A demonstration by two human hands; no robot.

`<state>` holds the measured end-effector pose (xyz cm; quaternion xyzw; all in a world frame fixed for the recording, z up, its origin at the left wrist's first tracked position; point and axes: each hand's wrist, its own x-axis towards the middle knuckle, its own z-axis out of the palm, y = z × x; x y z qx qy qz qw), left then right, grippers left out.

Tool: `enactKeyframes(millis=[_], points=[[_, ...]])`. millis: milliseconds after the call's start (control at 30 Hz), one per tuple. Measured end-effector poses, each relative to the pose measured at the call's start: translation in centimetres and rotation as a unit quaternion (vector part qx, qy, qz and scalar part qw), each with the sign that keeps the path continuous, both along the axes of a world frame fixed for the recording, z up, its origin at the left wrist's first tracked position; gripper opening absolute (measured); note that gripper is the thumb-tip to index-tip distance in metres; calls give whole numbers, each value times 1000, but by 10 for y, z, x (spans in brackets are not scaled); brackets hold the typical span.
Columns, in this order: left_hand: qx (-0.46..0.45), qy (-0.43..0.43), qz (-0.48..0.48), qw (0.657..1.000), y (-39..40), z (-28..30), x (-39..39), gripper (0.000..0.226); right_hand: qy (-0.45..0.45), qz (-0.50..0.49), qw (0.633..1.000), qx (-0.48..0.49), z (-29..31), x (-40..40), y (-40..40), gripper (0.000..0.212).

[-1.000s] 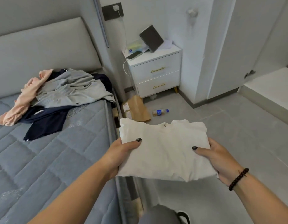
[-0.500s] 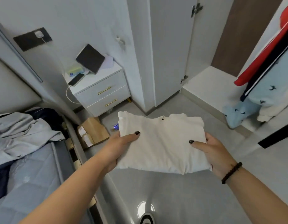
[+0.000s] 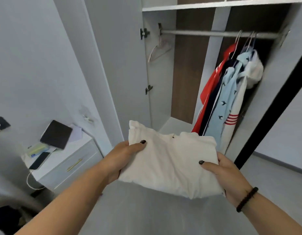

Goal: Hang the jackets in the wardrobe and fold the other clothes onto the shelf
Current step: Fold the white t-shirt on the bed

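Facing the open wardrobe [image 3: 163,68] now, not the bed; both hands [image 3: 123,160] still grip the folded white shirt [image 3: 170,163].

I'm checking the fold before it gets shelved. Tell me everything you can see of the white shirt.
The white shirt is folded into a rough rectangle of soft, slightly creased cloth, neckline with a small dark tag facing the wardrobe. It is held flat in the air, the left hand and right hand gripping opposite edges, thumbs on top. Nothing else touches it.
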<state>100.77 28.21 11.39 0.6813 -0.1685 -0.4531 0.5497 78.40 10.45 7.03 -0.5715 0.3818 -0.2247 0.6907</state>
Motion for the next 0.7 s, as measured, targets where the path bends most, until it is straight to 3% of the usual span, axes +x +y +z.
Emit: enactKeyframes(millis=[300, 700], points=[[-47, -79, -54, 994, -45, 106, 53, 33, 5, 0, 993, -117, 120, 55, -32, 27], [-137, -114, -21, 984, -123, 191, 122, 30, 5, -38, 970, -240, 236, 135, -103, 21]])
